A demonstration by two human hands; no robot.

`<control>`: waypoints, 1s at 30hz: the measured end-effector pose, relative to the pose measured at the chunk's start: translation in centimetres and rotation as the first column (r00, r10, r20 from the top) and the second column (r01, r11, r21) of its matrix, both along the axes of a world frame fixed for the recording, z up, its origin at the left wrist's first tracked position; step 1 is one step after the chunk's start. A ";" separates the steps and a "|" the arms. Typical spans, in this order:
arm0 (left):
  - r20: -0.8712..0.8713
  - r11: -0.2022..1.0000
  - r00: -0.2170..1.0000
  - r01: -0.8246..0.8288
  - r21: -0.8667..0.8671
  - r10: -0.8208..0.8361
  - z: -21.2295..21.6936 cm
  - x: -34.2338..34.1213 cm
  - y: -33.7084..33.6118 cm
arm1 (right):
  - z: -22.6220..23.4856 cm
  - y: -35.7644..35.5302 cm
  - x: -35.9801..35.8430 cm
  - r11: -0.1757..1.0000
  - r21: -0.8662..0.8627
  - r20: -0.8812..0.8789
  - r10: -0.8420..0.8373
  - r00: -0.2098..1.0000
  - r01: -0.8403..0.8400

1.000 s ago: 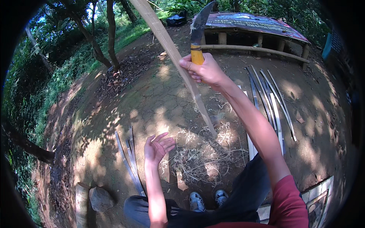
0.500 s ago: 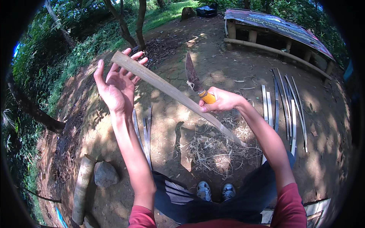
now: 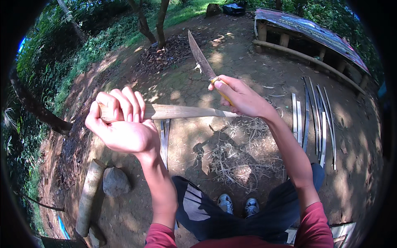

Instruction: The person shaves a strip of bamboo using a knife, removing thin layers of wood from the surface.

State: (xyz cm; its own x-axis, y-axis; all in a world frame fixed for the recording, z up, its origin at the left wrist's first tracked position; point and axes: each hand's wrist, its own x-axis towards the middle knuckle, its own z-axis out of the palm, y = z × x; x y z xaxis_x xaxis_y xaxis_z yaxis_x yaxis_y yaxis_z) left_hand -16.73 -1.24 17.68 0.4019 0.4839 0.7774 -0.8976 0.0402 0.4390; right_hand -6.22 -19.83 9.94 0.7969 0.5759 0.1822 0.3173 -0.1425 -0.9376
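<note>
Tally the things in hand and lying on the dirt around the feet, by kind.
Long knife with yellow handle: 1
Pale split bamboo slat held in both hands: 1
Thin slats lying right of the legs: about 6
Grey rock: 1
Thick bamboo pole section: 1
Total: about 10

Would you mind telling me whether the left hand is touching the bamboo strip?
Touching. The head view shows the left hand closed around one end of the bamboo strip, its fingers curled over the top of it with no gap.
</note>
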 end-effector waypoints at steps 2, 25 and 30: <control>-0.003 0.989 0.990 -0.137 0.056 0.138 -2.4 0.2 0.2 | -1.7 0.7 -3.1 0.994 -0.031 0.086 -0.100 0.991 0.103; 0.178 0.908 0.958 0.140 0.394 -0.225 -5.6 -0.7 2.0 | -7.4 3.3 -12.9 0.970 -0.202 0.170 -0.104 0.980 0.138; 0.242 0.917 0.962 0.017 0.398 -0.123 -6.0 -1.3 1.5 | -6.6 4.1 -14.1 0.950 -0.244 0.120 -0.168 0.978 0.194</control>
State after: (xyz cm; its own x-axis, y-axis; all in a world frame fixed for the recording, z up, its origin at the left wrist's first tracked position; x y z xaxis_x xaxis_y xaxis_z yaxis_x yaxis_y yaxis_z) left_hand -18.03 0.28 11.63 0.1843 0.1003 0.9777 -0.9822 -0.0186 0.1870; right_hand -20.30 -15.70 3.32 0.8779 0.4608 0.1307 0.3515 -0.4344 -0.8293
